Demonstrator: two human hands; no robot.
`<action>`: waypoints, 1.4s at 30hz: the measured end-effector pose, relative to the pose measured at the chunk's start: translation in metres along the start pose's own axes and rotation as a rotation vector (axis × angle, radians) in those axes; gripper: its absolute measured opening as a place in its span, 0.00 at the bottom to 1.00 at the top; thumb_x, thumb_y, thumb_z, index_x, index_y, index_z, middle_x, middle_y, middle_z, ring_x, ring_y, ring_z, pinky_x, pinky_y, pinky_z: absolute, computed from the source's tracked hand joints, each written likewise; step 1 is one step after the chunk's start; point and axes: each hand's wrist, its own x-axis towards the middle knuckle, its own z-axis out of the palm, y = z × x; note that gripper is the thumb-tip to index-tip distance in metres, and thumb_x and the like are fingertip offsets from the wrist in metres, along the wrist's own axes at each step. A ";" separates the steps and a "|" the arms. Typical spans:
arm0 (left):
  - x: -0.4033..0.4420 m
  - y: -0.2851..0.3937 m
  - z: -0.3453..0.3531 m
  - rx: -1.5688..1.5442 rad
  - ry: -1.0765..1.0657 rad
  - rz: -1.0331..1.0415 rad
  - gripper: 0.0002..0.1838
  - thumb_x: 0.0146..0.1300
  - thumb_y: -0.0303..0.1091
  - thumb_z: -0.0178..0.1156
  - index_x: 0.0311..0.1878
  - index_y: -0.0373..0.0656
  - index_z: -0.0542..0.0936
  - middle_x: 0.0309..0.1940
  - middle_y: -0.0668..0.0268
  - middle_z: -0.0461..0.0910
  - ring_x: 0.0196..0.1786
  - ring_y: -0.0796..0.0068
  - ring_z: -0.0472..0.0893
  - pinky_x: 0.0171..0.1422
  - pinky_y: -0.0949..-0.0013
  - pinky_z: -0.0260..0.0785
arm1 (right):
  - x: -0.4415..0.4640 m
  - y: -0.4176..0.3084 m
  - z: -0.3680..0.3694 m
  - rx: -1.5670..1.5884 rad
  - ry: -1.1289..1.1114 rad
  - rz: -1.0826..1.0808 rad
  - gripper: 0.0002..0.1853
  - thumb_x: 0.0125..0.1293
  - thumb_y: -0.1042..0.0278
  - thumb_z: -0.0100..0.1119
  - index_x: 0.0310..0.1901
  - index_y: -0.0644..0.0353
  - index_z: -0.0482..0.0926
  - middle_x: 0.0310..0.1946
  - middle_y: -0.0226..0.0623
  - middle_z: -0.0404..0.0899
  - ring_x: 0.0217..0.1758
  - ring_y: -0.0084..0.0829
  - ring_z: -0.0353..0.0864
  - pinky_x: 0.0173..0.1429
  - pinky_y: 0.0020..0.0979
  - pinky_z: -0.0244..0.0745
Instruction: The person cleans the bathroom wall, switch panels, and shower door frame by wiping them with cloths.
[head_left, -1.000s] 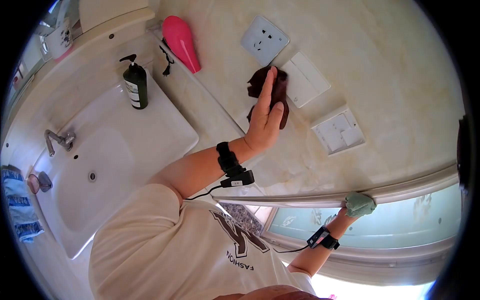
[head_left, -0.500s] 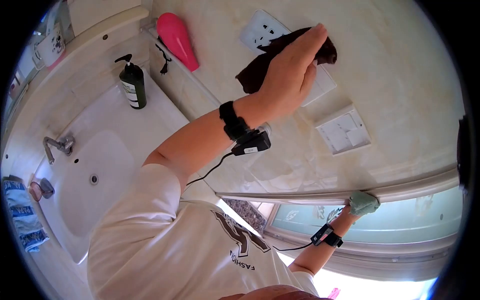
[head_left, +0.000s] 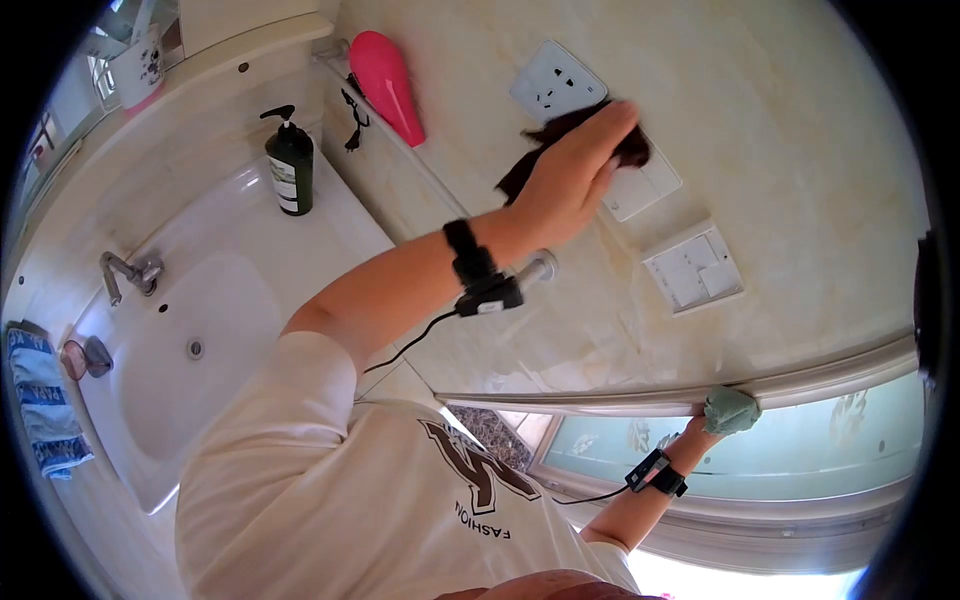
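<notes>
My left hand [head_left: 572, 180] presses a dark brown cloth [head_left: 535, 160] against the wall, its fingers bent over the cloth. The cloth overlaps the lower edge of a white socket plate [head_left: 558, 80] and part of the switch plate [head_left: 648, 185] beside it. Farther right and lower, my right hand [head_left: 703, 432] is closed on a pale green cloth [head_left: 732, 410] at the door frame [head_left: 640, 402]. The green cloth hides most of those fingers. Black straps with small devices and cables circle both wrists.
A pink hair dryer [head_left: 385, 85] hangs by a wall rail [head_left: 430, 180]. On the white sink [head_left: 230, 290] stand a green pump bottle [head_left: 290, 170] and a faucet [head_left: 130, 275]. A blue-striped towel [head_left: 45, 405] hangs left. Another white switch plate [head_left: 692, 268] sits below my left hand.
My left hand and the brown cloth have moved down the wall, from the socket plate toward the switch plate. My right hand stays at the frame. The view has shifted slightly.
</notes>
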 end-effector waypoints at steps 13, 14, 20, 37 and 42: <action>-0.059 -0.012 -0.038 -0.124 -0.055 -0.437 0.19 0.66 0.19 0.48 0.59 0.38 0.74 0.52 0.58 0.80 0.56 0.63 0.80 0.60 0.66 0.71 | -0.004 0.002 -0.001 0.013 -0.032 -0.045 0.37 0.57 0.57 0.65 0.67 0.57 0.63 0.59 0.36 0.74 0.59 0.35 0.75 0.66 0.38 0.69; -0.056 -0.016 -0.041 -0.416 0.043 -0.780 0.17 0.69 0.22 0.43 0.56 0.38 0.75 0.45 0.61 0.82 0.45 0.68 0.82 0.52 0.67 0.74 | -0.004 0.003 -0.001 0.009 -0.031 -0.042 0.37 0.57 0.57 0.65 0.67 0.57 0.63 0.59 0.36 0.74 0.59 0.35 0.75 0.66 0.38 0.69; -0.003 -0.058 -0.116 -0.898 0.693 -1.337 0.13 0.73 0.36 0.43 0.47 0.41 0.75 0.37 0.63 0.80 0.40 0.67 0.81 0.47 0.65 0.74 | -0.003 0.003 -0.002 -0.008 -0.019 -0.049 0.36 0.57 0.57 0.65 0.67 0.56 0.64 0.59 0.36 0.74 0.59 0.34 0.75 0.66 0.38 0.70; 0.115 -0.107 -0.078 0.497 -0.076 -0.015 0.31 0.65 0.46 0.54 0.70 0.49 0.64 0.73 0.55 0.55 0.75 0.50 0.52 0.74 0.47 0.51 | -0.015 0.011 -0.004 -0.059 0.085 -0.036 0.35 0.59 0.56 0.63 0.66 0.55 0.65 0.59 0.36 0.74 0.58 0.33 0.76 0.63 0.37 0.72; 0.111 -0.198 -0.107 0.709 0.211 -0.048 0.32 0.67 0.44 0.49 0.69 0.37 0.61 0.73 0.49 0.53 0.76 0.48 0.49 0.75 0.50 0.46 | -0.022 0.014 -0.002 -0.087 0.114 -0.028 0.34 0.59 0.55 0.63 0.66 0.55 0.65 0.59 0.35 0.74 0.58 0.33 0.76 0.63 0.37 0.73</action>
